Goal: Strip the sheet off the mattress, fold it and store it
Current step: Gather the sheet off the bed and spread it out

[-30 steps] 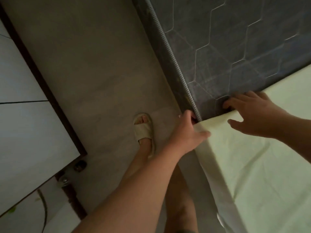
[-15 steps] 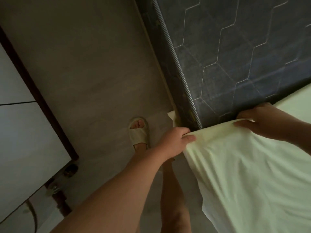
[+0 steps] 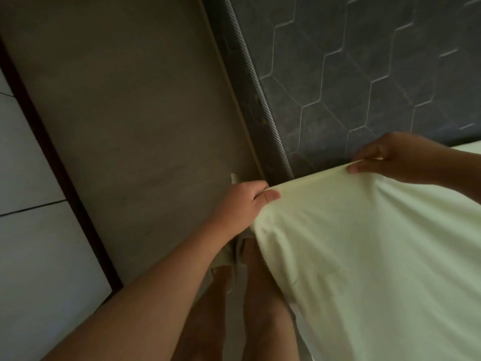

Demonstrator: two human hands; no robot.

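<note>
The left hand (image 3: 243, 199) is clenched on the hem of the pale yellow sheet (image 3: 364, 243) just off the side of the mattress (image 3: 364, 74), thumb pressed on top of the cloth. The right hand (image 3: 398, 157) pinches the same hem further along, over the mattress top, so the edge runs taut between the two. The sheet covers only the near part of the bed, with its side drop hanging in front of the person's legs; beyond the hem the dark hexagon-quilted mattress lies bare.

To do this step well, I would judge it best to keep both grips firm and draw the hem evenly toward the body, lifting slightly so the cloth slides rather than drags on the corded piping (image 3: 256, 82). Keeping the edge straight now should make the folding easier.

Left to right: a white cabinet panel (image 3: 39, 243) with a dark frame, a grey floor (image 3: 130, 113), a beige sandal (image 3: 229, 259) partly hidden under the forearm, then the bed. The light is dim.
</note>
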